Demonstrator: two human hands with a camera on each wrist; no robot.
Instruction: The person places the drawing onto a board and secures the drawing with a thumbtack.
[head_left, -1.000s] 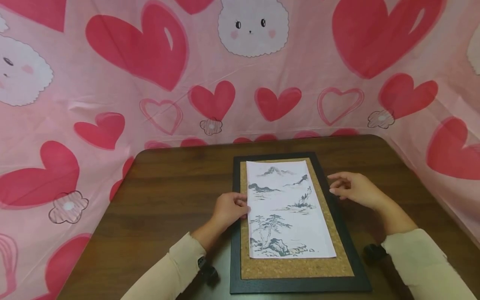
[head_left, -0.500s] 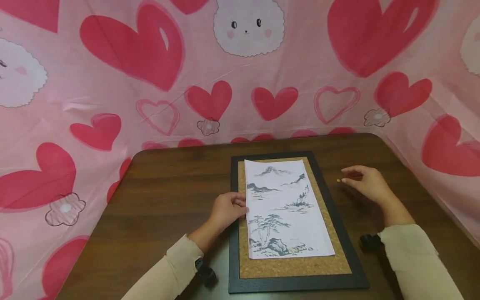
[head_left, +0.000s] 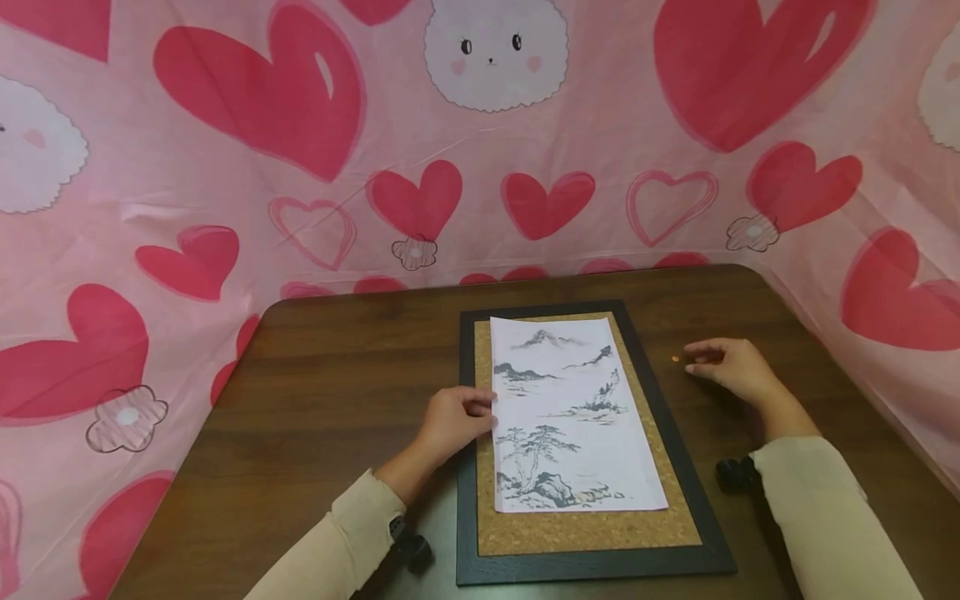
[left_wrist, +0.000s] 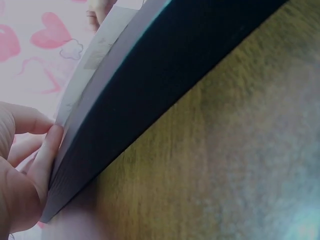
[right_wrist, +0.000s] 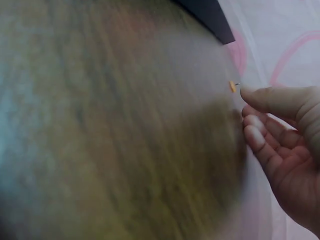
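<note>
Nearest to us, pale sleeves [head_left: 825,508] reach in from the left and right, each with a small dark device [head_left: 416,552] at the wrist. Between them, on the brown wood-grain desk [head_left: 337,400], we see a cork board [head_left: 585,533] with a black frame. On the cork lies a white sheet [head_left: 577,408] printed with ink-style trees, rocks and mountains, a strip of cork showing below it.

At the sheet's left edge we find the left hand [head_left: 453,421], its thumb and fingertips touching the paper; whether they pinch it or merely press, we cannot tell. The two hands are well apart. Beyond the board's right side we see the right hand [head_left: 738,367], thumb and fingers bent and slightly apart, gripping nothing. Just beside its fingertips is an orange pin [head_left: 675,359], metal point towards the thumb. Behind the desk we see a pink heart-patterned cloth [head_left: 480,142].
</note>
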